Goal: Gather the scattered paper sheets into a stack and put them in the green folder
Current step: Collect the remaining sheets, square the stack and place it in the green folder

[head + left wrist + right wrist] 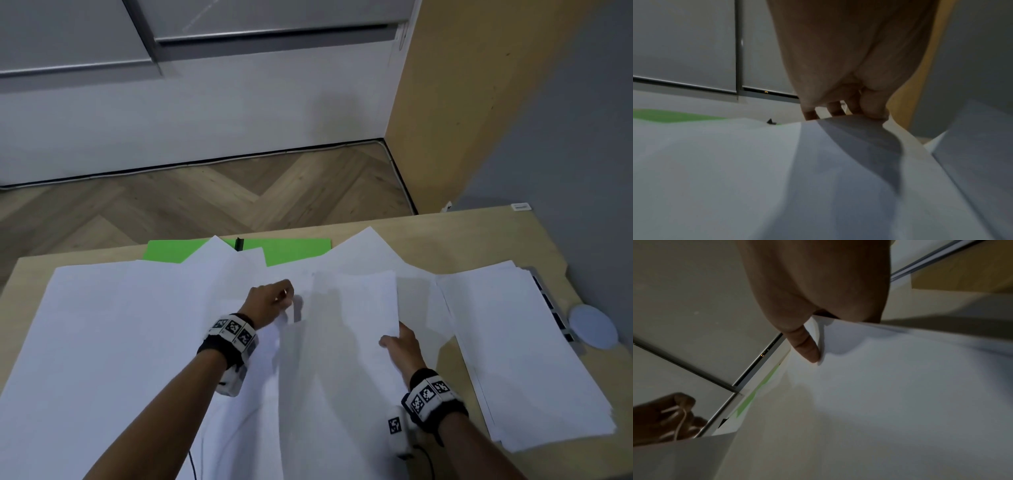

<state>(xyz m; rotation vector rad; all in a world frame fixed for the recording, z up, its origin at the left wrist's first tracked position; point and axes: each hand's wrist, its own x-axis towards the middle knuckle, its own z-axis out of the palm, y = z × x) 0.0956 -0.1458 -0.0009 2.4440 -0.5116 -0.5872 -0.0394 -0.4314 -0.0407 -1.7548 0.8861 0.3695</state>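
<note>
White paper sheets lie scattered and overlapping over most of the wooden table. The green folder lies flat at the table's far edge, partly covered by sheets; it also shows as the green folder and the green folder. My left hand pinches the left edge of a raised sheet with curled fingers. My right hand grips that sheet's right edge, thumb on top. Both hands seem to hold the same sheet, lifted off the pile.
A thicker stack of sheets lies at the right over a grey keyboard-like device. A pale round disc sits beside it near the right edge. A black clip stands on the folder. Beyond the table lie wooden floor and a white wall.
</note>
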